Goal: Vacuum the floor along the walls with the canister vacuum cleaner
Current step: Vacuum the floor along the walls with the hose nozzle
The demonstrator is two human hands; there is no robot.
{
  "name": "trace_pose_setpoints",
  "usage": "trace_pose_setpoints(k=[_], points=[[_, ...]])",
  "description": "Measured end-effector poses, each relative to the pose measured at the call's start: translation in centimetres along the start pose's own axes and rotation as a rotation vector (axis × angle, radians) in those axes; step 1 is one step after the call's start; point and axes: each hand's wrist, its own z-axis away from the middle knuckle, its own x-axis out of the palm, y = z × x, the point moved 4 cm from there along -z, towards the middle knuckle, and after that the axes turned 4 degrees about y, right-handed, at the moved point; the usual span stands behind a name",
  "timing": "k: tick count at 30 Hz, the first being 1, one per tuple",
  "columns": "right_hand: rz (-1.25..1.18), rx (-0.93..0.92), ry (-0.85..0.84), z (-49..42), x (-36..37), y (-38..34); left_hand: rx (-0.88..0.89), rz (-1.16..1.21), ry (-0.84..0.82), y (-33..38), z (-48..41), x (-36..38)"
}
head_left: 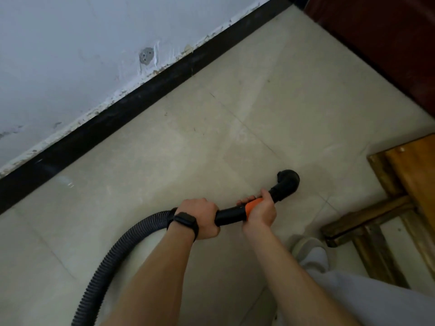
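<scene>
Black curved plastic handle tube (231, 214) of the vacuum is gripped in both my hands. My left hand (200, 218), the one with the dark wristband, wraps around its rear end where the grey ribbed hose (110, 262) joins. My right hand (259, 211) closes around the orange collar (253, 204) further forward. What matters for the next move is the long black skirting board (117, 114) at the foot of the white painted wall (70, 43). It runs diagonally from near-left to far-right. The tube's axis runs roughly the same way but stands well apart from the skirting board, out over the pale tiled floor (211, 137). The tube's bent front end points away from me and downward; I cannot tell whether a wand or nozzle hangs below it. My left hand is the nearer one to the skirting board, my right the nearer to the working end. I judge the tube must swing left, towards the skirting board, before edge cleaning can begin. The canister is out of view, somewhere back along the hose.
</scene>
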Motion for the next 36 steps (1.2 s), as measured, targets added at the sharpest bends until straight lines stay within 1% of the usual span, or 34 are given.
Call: trace_pose_setpoints(k=[3,7,14,19,25,29,31,34,36], points=[[-0.036,-0.007,-0.009,-0.9,0.6,-0.9,-0.009,0.007,0.025,0.4,-1.3,-0.6],[0.003,0.019,-0.073,-0.2,2.5,0.5,-0.08,0.012,0.036,-1.9,-0.5,-0.9],[0.16,0.088,-0.244,3.1,7.2,5.0,-0.324,0.117,0.055,-7.7,3.5,-0.2],[0.264,0.143,-0.359,5.0,9.6,7.9,-0.492,0.219,0.091,-10.0,6.3,0.9],[0.384,0.147,-0.473,5.6,12.1,8.7,-0.604,0.356,0.148,-10.7,7.1,1.4],[0.41,0.168,-0.502,6.1,13.3,8.8,-0.648,0.391,0.176,-10.9,7.3,1.0],[0.42,0.131,-0.508,6.4,13.7,8.9,-0.662,0.395,0.195,-11.1,7.3,0.8],[0.527,-0.053,-0.491,7.0,13.6,9.4,-0.662,0.388,0.213,-11.4,7.1,0.8],[0.552,-0.12,-0.491,7.5,13.4,10.0,-0.658,0.377,0.222,-11.7,7.0,0.9]])
